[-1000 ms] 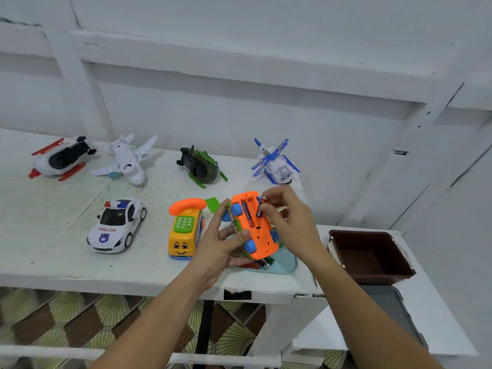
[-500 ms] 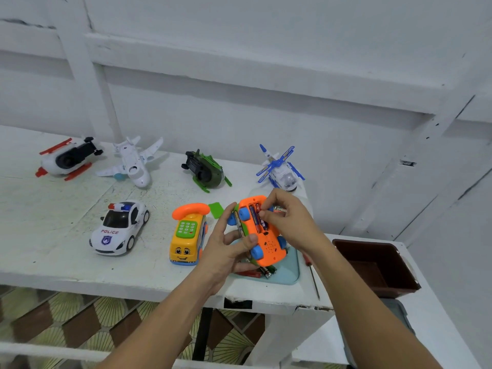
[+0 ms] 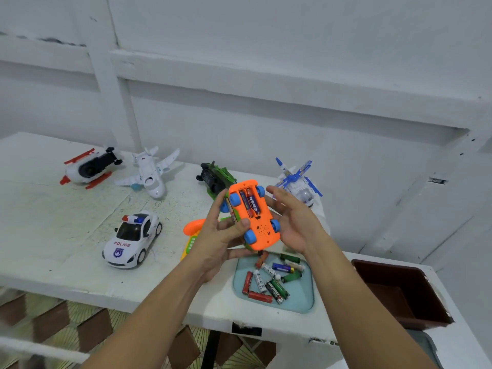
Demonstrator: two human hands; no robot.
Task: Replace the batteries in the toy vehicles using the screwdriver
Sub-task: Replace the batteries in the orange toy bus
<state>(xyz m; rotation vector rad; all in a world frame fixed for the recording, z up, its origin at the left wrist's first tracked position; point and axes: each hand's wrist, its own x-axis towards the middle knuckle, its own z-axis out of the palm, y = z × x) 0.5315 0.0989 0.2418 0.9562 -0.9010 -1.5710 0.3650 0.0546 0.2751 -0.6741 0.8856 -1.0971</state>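
I hold an orange toy car (image 3: 262,230) with blue wheels upside down above the table. Its battery bay is uncovered, and two batteries (image 3: 250,203) lie in it side by side. My left hand (image 3: 223,235) grips the car from the left, thumb on its underside. My right hand (image 3: 292,222) is at the car's right side with relaxed fingers and holds nothing. Below them, a light blue tray (image 3: 306,302) holds several loose batteries (image 3: 269,283). No screwdriver shows in this view.
On the white table (image 3: 53,235) stand a police car (image 3: 131,239), a white plane (image 3: 150,173), a red-and-white craft (image 3: 89,167), a green vehicle (image 3: 215,177) and a blue helicopter (image 3: 295,182). A yellow phone toy (image 3: 193,230) is half hidden behind my left hand. A brown bin (image 3: 399,291) sits right.
My right hand has come off the battery bay and opened beside the car. Both hands have raised the car, and the battery tray below is now uncovered.
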